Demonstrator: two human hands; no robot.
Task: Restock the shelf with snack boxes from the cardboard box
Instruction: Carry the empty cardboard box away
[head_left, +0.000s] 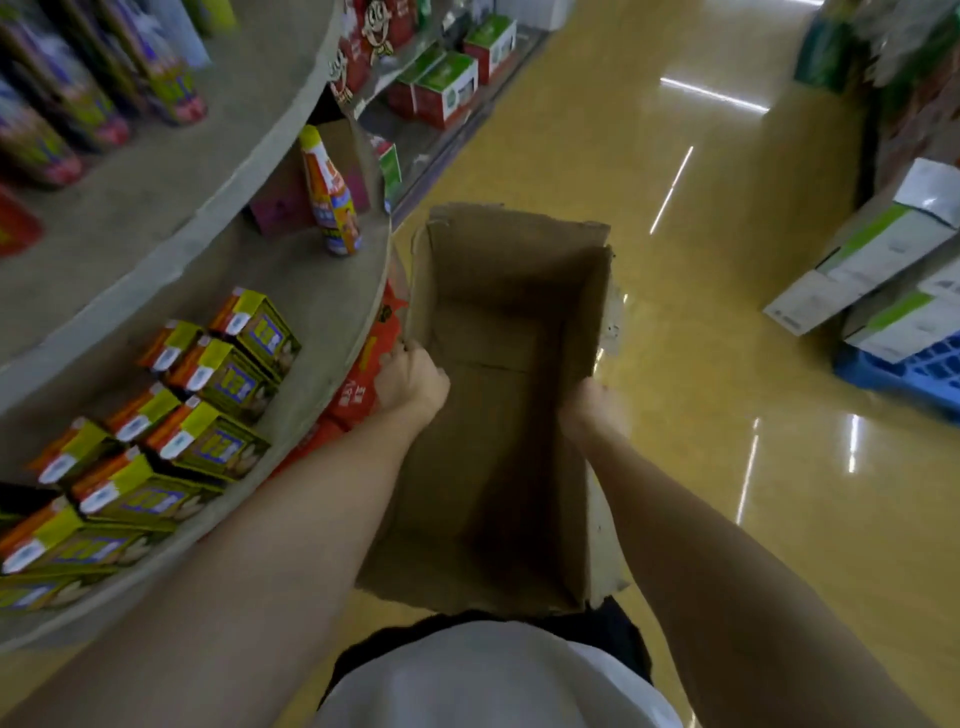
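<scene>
An open brown cardboard box (498, 395) is held up in front of me above the floor, and nothing shows inside it. My left hand (410, 382) grips its left wall near the rim. My right hand (595, 410) grips the right wall, fingers curled over the edge. Several yellow-and-orange snack boxes (208, 410) stand in rows on the curved grey shelf (322, 332) to my left, at about the level of the box.
A bottle (332, 202) stands on the same shelf further back, with tall tubes (78, 93) on the shelf above. Red packs (363, 374) sit below the shelf edge beside the box. White cartons (878, 260) on a blue pallet (904, 369) line the right side of the shiny yellow aisle floor.
</scene>
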